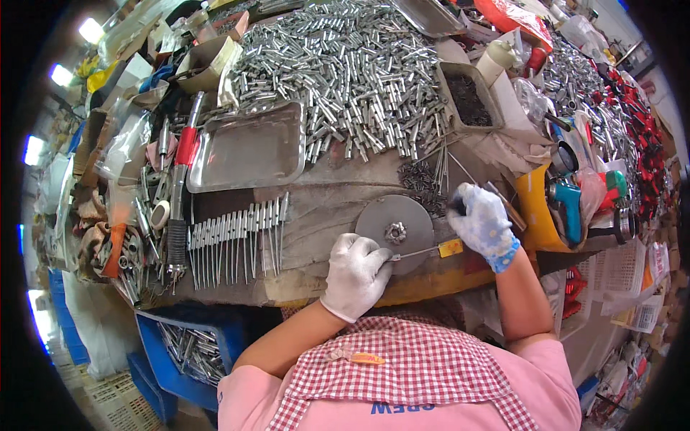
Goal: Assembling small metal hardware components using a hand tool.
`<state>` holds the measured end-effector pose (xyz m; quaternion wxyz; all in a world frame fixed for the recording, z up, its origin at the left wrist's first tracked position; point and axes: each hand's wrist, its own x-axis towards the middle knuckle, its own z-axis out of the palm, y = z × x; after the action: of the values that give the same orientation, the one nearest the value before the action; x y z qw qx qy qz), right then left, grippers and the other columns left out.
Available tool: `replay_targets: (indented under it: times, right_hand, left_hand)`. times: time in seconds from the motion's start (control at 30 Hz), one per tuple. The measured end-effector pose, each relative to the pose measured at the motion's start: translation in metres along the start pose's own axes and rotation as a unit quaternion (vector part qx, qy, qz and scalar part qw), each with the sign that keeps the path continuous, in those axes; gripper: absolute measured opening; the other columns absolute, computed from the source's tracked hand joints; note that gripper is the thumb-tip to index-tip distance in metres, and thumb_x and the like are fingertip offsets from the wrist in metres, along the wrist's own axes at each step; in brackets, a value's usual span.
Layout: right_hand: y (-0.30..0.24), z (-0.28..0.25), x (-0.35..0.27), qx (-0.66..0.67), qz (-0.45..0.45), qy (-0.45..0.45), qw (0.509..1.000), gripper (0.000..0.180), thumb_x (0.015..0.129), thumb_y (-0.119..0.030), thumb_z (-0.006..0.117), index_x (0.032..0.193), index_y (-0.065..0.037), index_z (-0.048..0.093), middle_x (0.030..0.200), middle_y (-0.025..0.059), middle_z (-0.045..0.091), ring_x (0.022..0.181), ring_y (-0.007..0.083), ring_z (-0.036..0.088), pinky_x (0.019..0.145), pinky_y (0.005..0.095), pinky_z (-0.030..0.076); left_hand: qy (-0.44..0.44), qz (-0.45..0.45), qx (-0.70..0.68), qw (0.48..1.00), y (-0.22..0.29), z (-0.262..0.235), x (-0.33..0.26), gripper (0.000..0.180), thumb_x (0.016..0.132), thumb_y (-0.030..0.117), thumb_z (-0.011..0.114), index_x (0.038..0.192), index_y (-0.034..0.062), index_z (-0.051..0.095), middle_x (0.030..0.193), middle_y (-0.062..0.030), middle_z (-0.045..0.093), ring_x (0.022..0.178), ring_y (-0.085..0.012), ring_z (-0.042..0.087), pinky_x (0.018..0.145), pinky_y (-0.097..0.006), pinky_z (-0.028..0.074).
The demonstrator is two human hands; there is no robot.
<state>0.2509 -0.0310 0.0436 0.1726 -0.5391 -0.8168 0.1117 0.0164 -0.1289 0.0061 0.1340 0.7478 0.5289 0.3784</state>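
My left hand (357, 276), in a white glove, is closed around a thin metal rod (418, 253) at the near edge of a round grey disc (374, 223). At the rod's right end sits a small yellow block (451, 248); whether they are joined I cannot tell. A small ring-shaped cluster of metal parts (395, 232) lies on the disc. My right hand (485, 221), in a white glove with a blue cuff, is raised right of the disc with its fingers curled together. Dark fingertips hide what it may hold. Small dark pins (422, 177) lie just beyond it.
A row of thin rods with metal sleeves (237, 233) lies at left, below a metal tray (248, 147). A large heap of metal tubes (345, 72) fills the far side. A tub of dark bits (471, 97) and a yellow holder with tools (539, 208) stand right.
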Motion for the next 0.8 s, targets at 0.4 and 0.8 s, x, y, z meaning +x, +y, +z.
replay_targets:
  times: [0.4, 0.8]
  right_hand:
    - [-0.041, 0.023, -0.041, 0.275, -0.155, -0.04, 0.948, 0.027, 0.071, -0.009, 0.076, 0.097, -0.013, 0.072, 0.088, 0.0093, 0.069, 0.075, 0.0284, 0.068, 0.065, 0.037, 0.055]
    - [-0.05, 0.035, -0.032, 0.033, -0.245, -0.009, 0.969, 0.015, 0.068, -0.026, 0.074, 0.078, -0.015, 0.072, 0.101, 0.0019, 0.062, 0.094, 0.0275, 0.056, 0.079, 0.0414, 0.046]
  left_hand:
    - [-0.014, 0.023, -0.006, 1.0, -0.002, 0.0, 0.003, 0.016, 0.069, 0.008, 0.076, 0.083, 0.0101, 0.071, 0.08, -0.0052, 0.062, 0.083, -0.0281, 0.055, 0.074, -0.04, 0.048]
    - [-0.029, 0.006, -0.026, 0.999, -0.005, 0.001, 0.004, 0.023, 0.065, 0.008, 0.079, 0.087, 0.0087, 0.073, 0.081, -0.0048, 0.061, 0.083, -0.0274, 0.055, 0.074, -0.039, 0.048]
